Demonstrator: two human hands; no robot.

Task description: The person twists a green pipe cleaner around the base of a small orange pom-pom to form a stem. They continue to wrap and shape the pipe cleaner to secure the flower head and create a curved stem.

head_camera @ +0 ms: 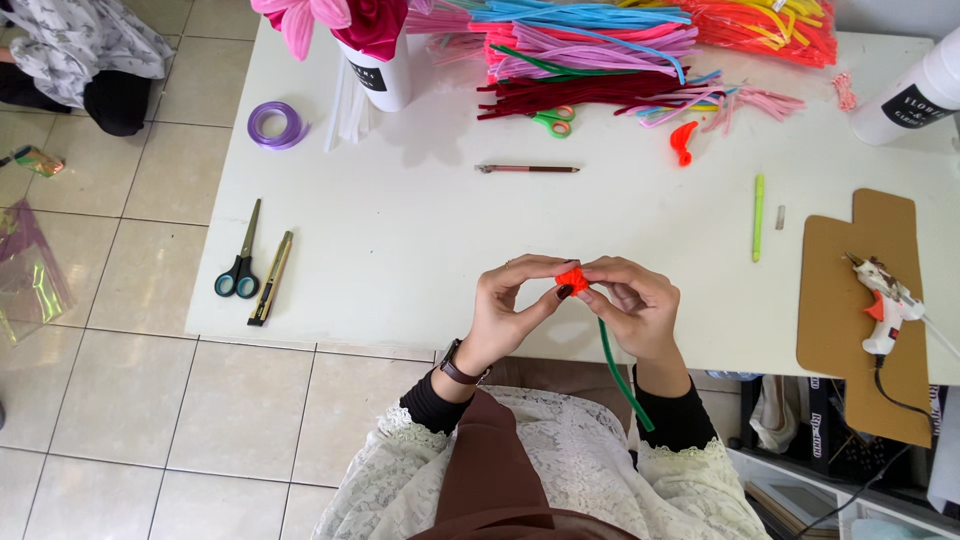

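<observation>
Orange pipe-cleaner flower (572, 279) sits pinched between my two hands just above the near edge of the white tabletop (420, 240). My left hand (512, 300) grips its left side with thumb and fingertips, and my right hand (632, 302) clasps the other side, both closed on it. Its green stem (618, 372) hangs down from my right hand toward my lap. Far left of my hands lie scissors (241, 258) and a utility knife (271, 278); far right, a glue gun (882, 296) rests on cardboard (838, 300).
</observation>
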